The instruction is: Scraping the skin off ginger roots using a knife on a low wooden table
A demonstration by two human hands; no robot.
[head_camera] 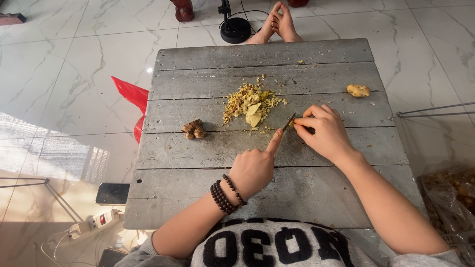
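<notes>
right hand (324, 132) clenched on small knife (289, 121), centre frame | blade slants up-right to down-left toward chopped yellow pile (250, 103), just upper left | left hand (255, 168) holds nothing, forefinger touching blade tip | worktop (208, 148)

Red plastic bag (129, 94) left of the table; clear filled bag (448, 198) at right; dark phone screen (112, 193) on the floor.

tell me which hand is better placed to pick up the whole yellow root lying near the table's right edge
Right. The right hand, gripping a small knife, lies closer to the yellow root; the left hand sits farther off, its index finger touching the blade.
</notes>
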